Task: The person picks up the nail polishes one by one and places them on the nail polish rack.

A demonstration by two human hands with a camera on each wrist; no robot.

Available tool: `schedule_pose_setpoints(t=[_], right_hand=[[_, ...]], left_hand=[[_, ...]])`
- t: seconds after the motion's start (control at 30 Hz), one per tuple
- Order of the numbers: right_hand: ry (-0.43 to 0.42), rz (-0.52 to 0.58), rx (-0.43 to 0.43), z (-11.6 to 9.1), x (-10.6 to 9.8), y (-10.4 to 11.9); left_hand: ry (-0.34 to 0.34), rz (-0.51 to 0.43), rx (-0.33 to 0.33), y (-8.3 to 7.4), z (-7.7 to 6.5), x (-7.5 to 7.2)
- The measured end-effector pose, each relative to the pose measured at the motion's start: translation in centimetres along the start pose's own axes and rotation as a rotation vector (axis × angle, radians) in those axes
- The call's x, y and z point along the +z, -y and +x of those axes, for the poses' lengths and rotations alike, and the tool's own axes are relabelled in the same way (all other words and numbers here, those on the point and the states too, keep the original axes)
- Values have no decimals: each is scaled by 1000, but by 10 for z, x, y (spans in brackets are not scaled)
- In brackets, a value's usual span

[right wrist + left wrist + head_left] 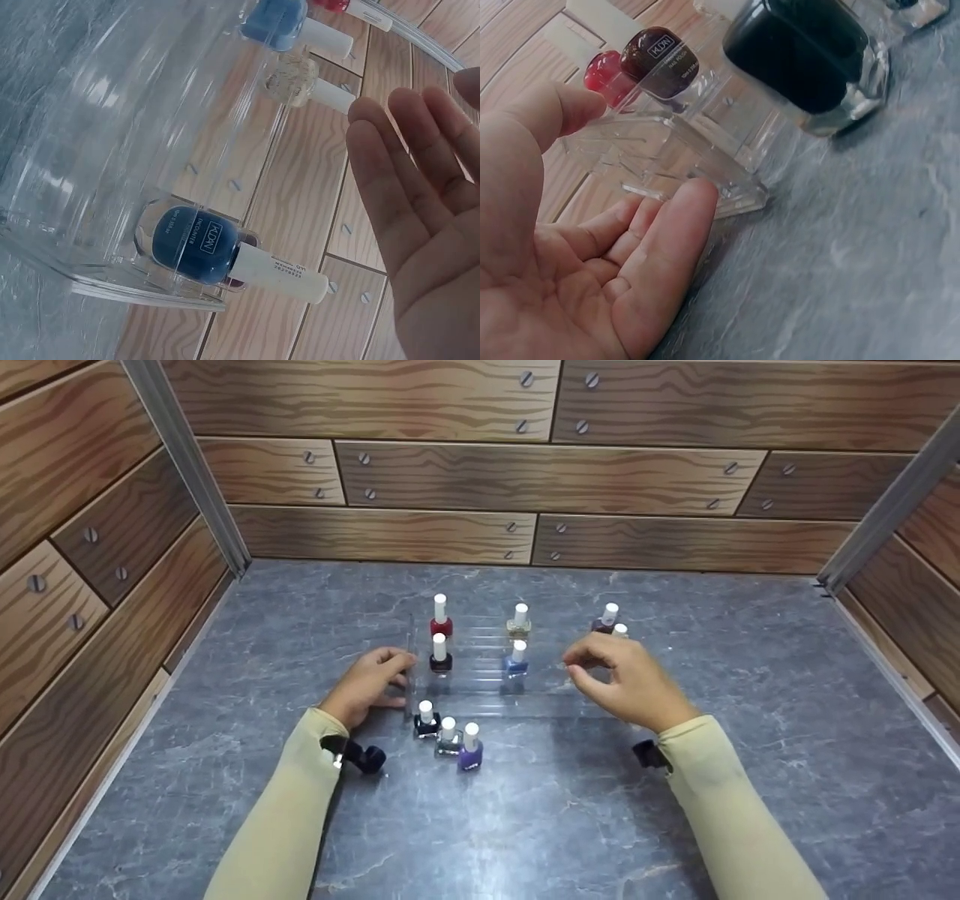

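Left forearm (274, 802) angles toward 1 o'clock, right forearm (739, 802) toward 11. Left grip (367, 682): pointing 2 o'clock, thumb and fingers parted. Right grip (634, 679): pointing 10 o'clock, thumb and forefinger curved, relaxed.

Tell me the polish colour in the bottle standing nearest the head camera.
Purple; the nearest bottle shows best in the head view.
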State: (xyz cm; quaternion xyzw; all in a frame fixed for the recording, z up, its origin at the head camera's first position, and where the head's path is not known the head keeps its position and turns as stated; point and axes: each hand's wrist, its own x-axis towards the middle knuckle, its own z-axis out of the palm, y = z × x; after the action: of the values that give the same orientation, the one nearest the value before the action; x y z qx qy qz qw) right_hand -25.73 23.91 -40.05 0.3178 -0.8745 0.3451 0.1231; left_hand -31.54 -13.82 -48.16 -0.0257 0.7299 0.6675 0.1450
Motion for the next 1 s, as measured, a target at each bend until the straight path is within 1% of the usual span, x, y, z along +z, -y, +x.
schedule_pose_setpoints(t=[0.1,0.3,0.6,1.0], right_hand=[[20,-10,-9,1,0,0],[47,-13,-24,0,-1,1],[73,-33,-48,-2,0,-2],[140,-25,-1,-2,7,-3]], left_hand=[[-10,-1,-4,-2,-1,0],[-40,0,-1,-3,-3,1],[-40,-3,-3,-3,-3,4],[-21,29,-8,-3,-3,3]])
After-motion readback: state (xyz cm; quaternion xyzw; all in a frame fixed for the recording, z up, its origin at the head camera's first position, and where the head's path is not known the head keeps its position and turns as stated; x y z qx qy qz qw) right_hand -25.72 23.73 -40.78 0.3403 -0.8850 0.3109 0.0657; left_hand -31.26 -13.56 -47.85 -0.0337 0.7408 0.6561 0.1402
